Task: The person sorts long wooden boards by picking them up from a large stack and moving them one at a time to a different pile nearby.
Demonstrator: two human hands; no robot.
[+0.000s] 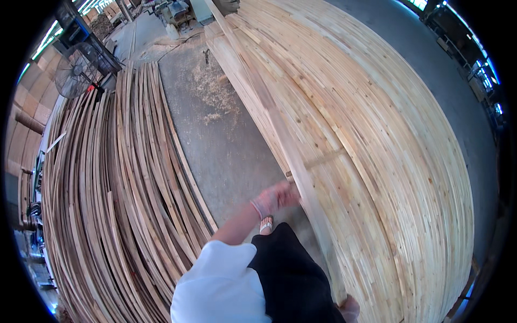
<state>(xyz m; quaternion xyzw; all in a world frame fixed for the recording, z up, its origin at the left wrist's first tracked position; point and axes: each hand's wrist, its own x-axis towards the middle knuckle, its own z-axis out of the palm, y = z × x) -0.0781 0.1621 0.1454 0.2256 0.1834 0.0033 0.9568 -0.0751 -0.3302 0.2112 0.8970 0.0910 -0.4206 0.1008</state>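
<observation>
A heap of thin wooden strips (107, 204) is lying across the left of the frame. A standing fan (75, 70) is sitting at upper left, and sawdust (212, 89) is spreading over the concrete floor (226, 145) at upper centre.

The left hand (276, 198) is motion-blurred, so no telling how its fingers sit on the plank (301, 177). The right hand (350, 309) is mostly cut off by the bottom edge, grip unclear. Far-off machines (175, 11) are too small to identify.

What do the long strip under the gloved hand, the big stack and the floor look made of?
Long strip: pale raw wood, grain visible, unfinished.
Stack: the same light wood, seemingly short pieces jointed into boards, unvarnished.
Floor: grey concrete, apparently, dusted with sawdust.
The left hand wears a pinkish glove, probably fabric.
</observation>
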